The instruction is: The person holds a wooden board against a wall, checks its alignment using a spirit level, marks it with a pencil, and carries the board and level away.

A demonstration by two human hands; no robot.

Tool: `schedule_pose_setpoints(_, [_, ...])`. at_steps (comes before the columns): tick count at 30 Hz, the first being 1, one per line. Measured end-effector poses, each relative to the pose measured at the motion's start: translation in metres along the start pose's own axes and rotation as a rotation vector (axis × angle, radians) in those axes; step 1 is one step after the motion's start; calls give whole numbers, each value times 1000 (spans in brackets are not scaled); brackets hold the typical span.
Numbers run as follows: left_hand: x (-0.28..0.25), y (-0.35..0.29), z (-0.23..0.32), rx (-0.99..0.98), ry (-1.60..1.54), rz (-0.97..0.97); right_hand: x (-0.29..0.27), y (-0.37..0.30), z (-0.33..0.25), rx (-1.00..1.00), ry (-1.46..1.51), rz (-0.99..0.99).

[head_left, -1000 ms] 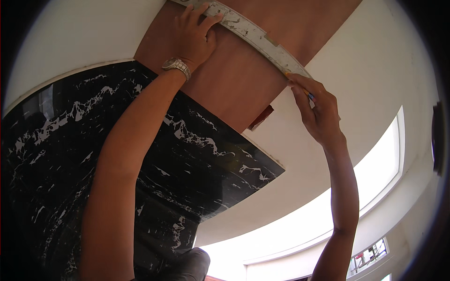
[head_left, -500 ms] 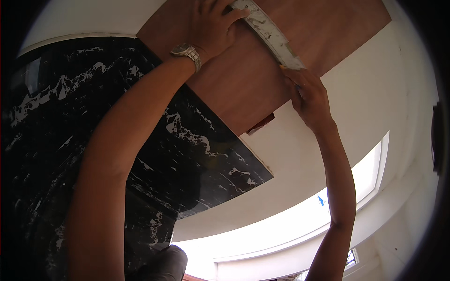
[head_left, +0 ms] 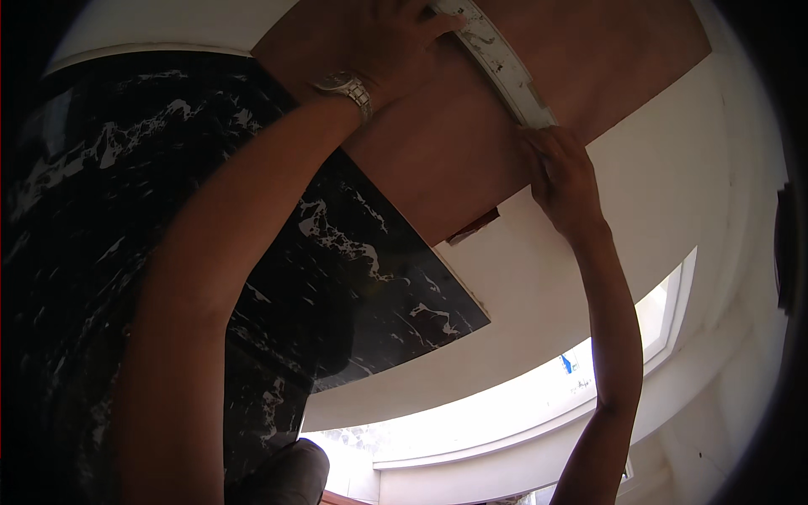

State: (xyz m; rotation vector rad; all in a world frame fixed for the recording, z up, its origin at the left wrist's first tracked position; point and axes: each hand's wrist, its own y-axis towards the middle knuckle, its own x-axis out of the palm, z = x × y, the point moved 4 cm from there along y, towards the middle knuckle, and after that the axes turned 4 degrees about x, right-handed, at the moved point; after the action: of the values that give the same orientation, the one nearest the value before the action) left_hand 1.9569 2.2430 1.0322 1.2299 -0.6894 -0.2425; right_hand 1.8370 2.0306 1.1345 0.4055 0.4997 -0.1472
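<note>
A long white strip (head_left: 497, 61), straight-edged and smeared with dark stains, lies across a reddish-brown sheet (head_left: 446, 160). My left hand (head_left: 400, 42) presses at its far end with the fingers apart and the thumb stretched onto the strip; some fingertips are cut off by the upper edge. Round that wrist is a metal watch (head_left: 347, 87). At the strip's near end, my right hand (head_left: 562, 177) is closed with fingers bunched against the sheet. Whatever it grips is hidden by the fingers.
Black marble-patterned slabs (head_left: 370, 295) with white veins fill the left and run up to the brown sheet. A small dark red piece (head_left: 473, 225) shows by the sheet's near edge. Pale surface (head_left: 505, 311) lies to the right, with a bright window (head_left: 665, 311) beyond.
My right hand has shifted slightly down and right; the yellow bit visible at its fingertips before is now hidden. The strip and left hand appear slightly further right. The picture is darker.
</note>
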Motion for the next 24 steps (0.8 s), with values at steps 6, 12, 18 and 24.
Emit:
schedule_pose_setpoints(6, [-1,2,0,20,88,63,1,30,-10,-15,-30,12])
schedule_pose_setpoints(12, [-5,11,-4,131,151,72,-6,-21,2,59,20,25])
schedule_pose_setpoints(18, [-7,38,-8,22,175,-103,-6,-26,0,10,48,122])
schedule_pose_setpoints(24, [-20,91,-13,-51,230,-491,-1,-24,0,-59,32,118])
